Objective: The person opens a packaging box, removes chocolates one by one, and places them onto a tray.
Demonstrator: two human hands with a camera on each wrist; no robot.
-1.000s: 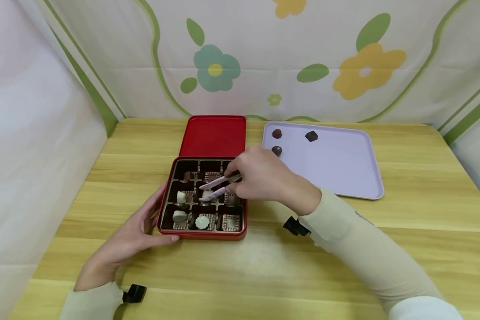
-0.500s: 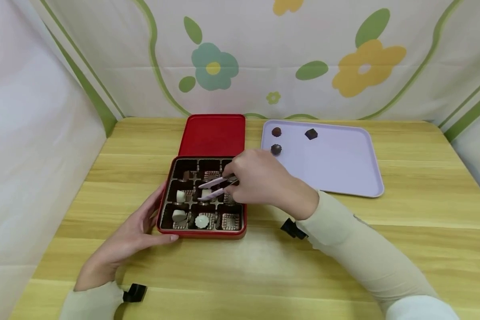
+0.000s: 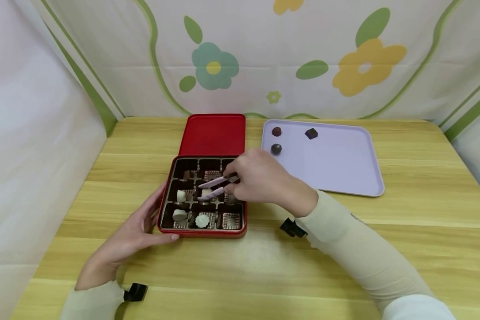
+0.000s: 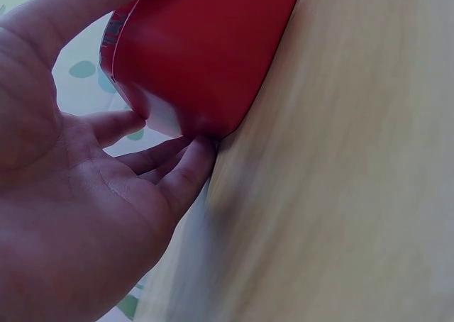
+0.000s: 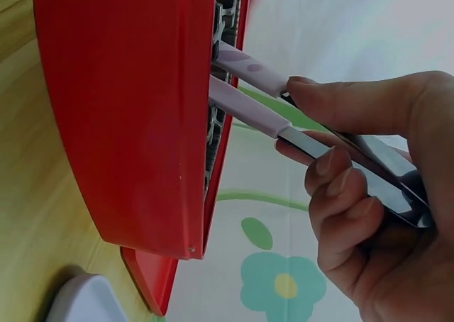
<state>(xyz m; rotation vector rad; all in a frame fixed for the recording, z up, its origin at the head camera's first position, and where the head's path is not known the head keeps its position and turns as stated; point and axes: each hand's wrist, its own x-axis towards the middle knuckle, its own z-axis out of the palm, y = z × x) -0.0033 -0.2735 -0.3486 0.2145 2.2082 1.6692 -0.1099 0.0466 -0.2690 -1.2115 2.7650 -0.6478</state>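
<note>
A red tin (image 3: 208, 234) with a dark divided insert stands on the table. My left hand (image 3: 134, 235) holds its near left corner, thumb on the front side and fingers on the left side; in the left wrist view the fingertips touch the red wall (image 4: 198, 52). My right hand (image 3: 262, 178) grips a pair of tongs (image 5: 248, 113) with lilac tips, which reach into the middle compartment on either side of a pale chocolate (image 3: 206, 193). Whether they touch it I cannot tell. White chocolates lie in other compartments, one scalloped (image 3: 202, 221), and a brown chocolate (image 3: 186, 174) sits at the back left.
The tin's red lid (image 3: 214, 133) lies flat behind it. At the back right is a lilac tray (image 3: 336, 164) bearing two round dark chocolates (image 3: 276, 149) and a square one (image 3: 311, 133). A floral cloth (image 3: 260, 80) hangs behind the wooden table (image 3: 264, 275).
Between the frames the view shifts slightly and my right hand moves a little. The tongs stay at the middle compartment, and my left hand keeps its place on the tin.
</note>
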